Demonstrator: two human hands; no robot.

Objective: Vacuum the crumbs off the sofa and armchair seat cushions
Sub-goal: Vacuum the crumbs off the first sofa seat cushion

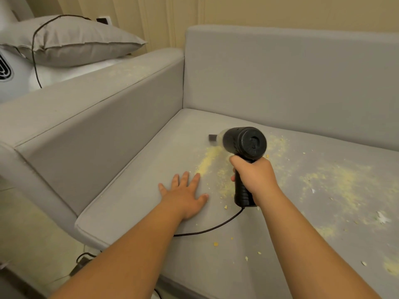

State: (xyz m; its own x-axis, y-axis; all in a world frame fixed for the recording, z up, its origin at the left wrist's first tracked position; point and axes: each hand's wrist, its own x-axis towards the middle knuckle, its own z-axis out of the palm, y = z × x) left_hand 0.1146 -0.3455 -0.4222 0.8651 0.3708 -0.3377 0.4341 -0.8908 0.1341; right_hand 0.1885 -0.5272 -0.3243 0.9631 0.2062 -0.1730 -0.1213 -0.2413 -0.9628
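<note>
- The left hand (183,196) lies flat on the seat cushion (138,203), left of the handheld vacuum (245,160).
- The right hand (253,175) holds the vacuum's handle.
- Crumbs (336,180) lie right of the vacuum.
- A pillow (71,39) lies behind the armrest (90,100).

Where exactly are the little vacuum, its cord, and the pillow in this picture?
Handheld vacuum (246,145), head view: on its black round motor body.
Cord (216,227), head view: on the stretch lying across the seat cushion.
Pillow (71,39), head view: on its grey top face.
</note>
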